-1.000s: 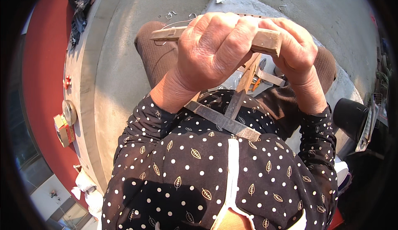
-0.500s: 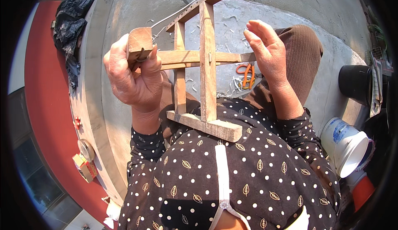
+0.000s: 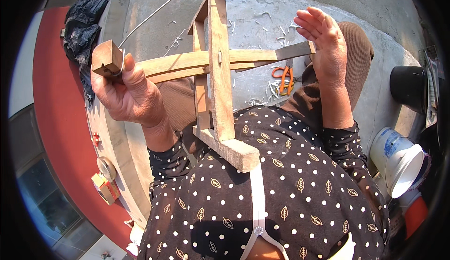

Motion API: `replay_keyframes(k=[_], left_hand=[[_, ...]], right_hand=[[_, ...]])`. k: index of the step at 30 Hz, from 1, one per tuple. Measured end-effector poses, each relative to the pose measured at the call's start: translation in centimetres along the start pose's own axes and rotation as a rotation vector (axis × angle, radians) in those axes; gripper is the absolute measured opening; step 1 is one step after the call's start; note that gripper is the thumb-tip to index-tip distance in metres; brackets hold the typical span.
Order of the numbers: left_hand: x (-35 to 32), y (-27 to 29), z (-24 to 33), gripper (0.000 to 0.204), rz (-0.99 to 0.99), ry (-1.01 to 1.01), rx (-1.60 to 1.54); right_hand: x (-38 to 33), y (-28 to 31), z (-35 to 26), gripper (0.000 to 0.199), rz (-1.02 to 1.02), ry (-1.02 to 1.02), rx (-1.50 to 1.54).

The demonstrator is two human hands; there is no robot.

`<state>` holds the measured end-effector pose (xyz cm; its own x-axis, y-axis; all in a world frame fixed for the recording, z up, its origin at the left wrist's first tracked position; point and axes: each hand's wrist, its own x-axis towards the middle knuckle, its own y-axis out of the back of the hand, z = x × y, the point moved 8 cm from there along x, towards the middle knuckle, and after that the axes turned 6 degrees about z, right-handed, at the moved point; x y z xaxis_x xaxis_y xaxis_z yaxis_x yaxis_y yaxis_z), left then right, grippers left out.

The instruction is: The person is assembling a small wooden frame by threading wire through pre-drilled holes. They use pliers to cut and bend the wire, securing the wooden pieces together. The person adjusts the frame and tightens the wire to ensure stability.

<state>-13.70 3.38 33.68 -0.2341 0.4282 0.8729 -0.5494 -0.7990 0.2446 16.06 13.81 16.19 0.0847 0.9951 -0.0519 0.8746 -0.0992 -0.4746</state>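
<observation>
A wooden folding stool frame (image 3: 220,77) rests against my dotted black top, its two crossing parts pinned in the middle. My left hand (image 3: 129,89) is closed around one end rail (image 3: 107,61), with thumb and fingers wrapped below its block-like end. A pale cord (image 3: 161,8) loops round that rail by my thumb and stretches away up to the right. At the far end of the crossing bars, a darker rail (image 3: 295,51) reaches my right hand (image 3: 328,49). That hand has its fingers extended, its palm edge at the rail end; contact is hard to tell.
Orange-handled pliers (image 3: 283,79) lie on the concrete floor (image 3: 248,30) among white cord scraps. To the right stand a black bucket (image 3: 407,89) and a white bucket (image 3: 391,154). A black plastic bag (image 3: 82,26) and a small yellow-red box (image 3: 104,188) sit along the left ledge.
My left hand has moved left, carrying its end of the stool frame, which has swung round. The right hand has shifted right and slightly upward, and the cord now looks straighter.
</observation>
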Motion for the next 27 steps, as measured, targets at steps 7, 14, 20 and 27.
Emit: replay_keyframes(k=[7, 14, 20, 27], left_hand=[[1.7, 1.4, -1.4, 0.040, 0.155, 0.109, -0.111], [3.8, 3.7, -2.2, 0.047, 0.166, 0.205, -0.155], [3.8, 3.8, -2.5, 0.049, 0.142, 0.264, -0.241], [3.5, 1.6, -1.5, 0.058, 0.110, 0.284, -0.321]], right_hand=[[0.3, 0.7, 1.3, 0.060, 0.058, -0.157, 0.173], [0.4, 0.7, 2.1, 0.056, 0.069, -0.203, 0.092], [0.3, 0.7, 2.3, 0.055, 0.062, -0.187, 0.080], [0.3, 1.1, 2.8, 0.050, 0.067, -0.232, 0.040]])
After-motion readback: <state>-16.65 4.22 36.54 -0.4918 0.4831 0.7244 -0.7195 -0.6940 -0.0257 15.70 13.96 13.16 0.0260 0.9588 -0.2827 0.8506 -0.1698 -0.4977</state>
